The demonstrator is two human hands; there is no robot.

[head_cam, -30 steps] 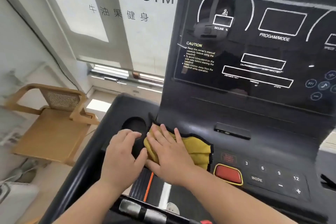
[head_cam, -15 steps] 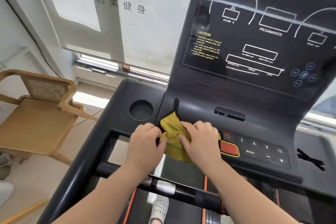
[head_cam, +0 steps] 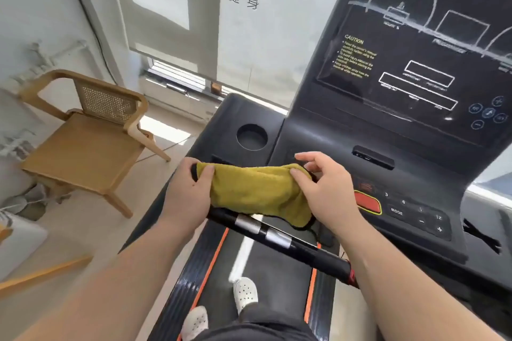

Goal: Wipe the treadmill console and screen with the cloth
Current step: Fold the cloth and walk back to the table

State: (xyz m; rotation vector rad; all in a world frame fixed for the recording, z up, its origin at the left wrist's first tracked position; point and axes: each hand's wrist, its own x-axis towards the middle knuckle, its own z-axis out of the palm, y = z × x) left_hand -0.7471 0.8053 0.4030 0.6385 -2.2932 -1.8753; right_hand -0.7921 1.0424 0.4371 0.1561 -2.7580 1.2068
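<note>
Cloth [head_cam: 259, 192] first: it is yellow with a dark edge, stretched between my two hands in front of the console [head_cam: 318, 144], above the black handlebar [head_cam: 277, 235] that crosses the belt. My left hand [head_cam: 185, 196] pinches the cloth's left end, thumb on top and fingers curled underneath. My right hand [head_cam: 327, 191] holds the right end between thumb and curled lower fingers, while its forefinger [head_cam: 307, 156] sticks out straight, free of the fabric. The cloth sags a little in the middle and its lower edge drapes over the handlebar. It touches neither the screen [head_cam: 415, 63] nor the keypad [head_cam: 415, 213].

At the console's left end sits the round cup holder [head_cam: 252, 137], just beyond my left hand. The red stop button [head_cam: 368, 203] lies just beside my right hand, at the keypad's left edge. The dark screen rises at the console's far edge, well apart from the cloth. A wooden chair [head_cam: 83, 144] stands on the floor to the left of the treadmill.
</note>
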